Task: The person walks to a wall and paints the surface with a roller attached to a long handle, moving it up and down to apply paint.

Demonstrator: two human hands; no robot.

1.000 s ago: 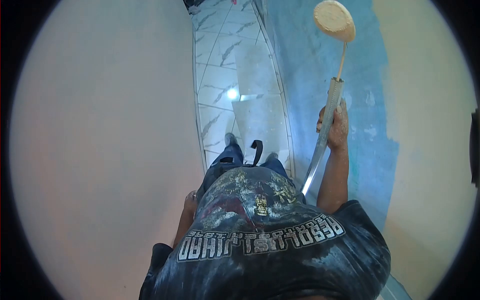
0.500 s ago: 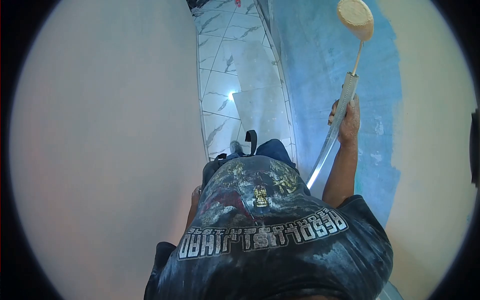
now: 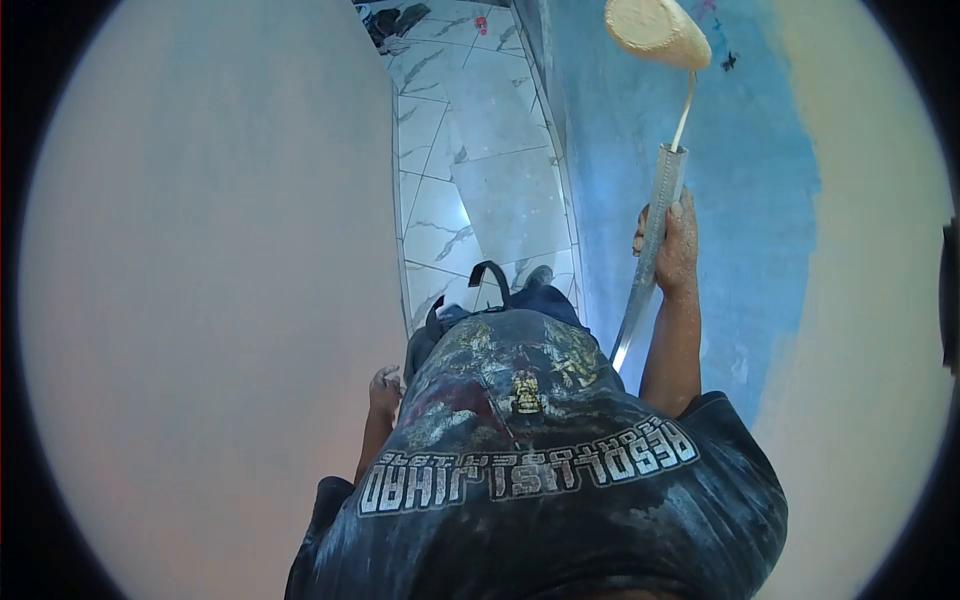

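My right hand (image 3: 678, 250) is closed around a long metal channel bar that serves as the handle of a paint roller (image 3: 655, 32). The roller's cover is thick with cream paint, and its thin wire frame comes out of the bar's upper end. Down along my side runs the bar's lower part, its end hidden behind my body. At my left side hangs my left hand (image 3: 385, 385), dusty and holding nothing visible, with its fingers loosely apart beside the plain wall (image 3: 230, 300).
To the right stands a wall with a blue patch (image 3: 750, 200) bordered by cream paint. Marble-patterned floor tiles (image 3: 425, 130) run ahead between the walls. A dark heap (image 3: 395, 25) and a small red item (image 3: 481, 25) lie farther along the floor.
The roller and my right hand have shifted left in view. My left hand has come out from behind my body. My feet have changed position on the tiles, as in a step.
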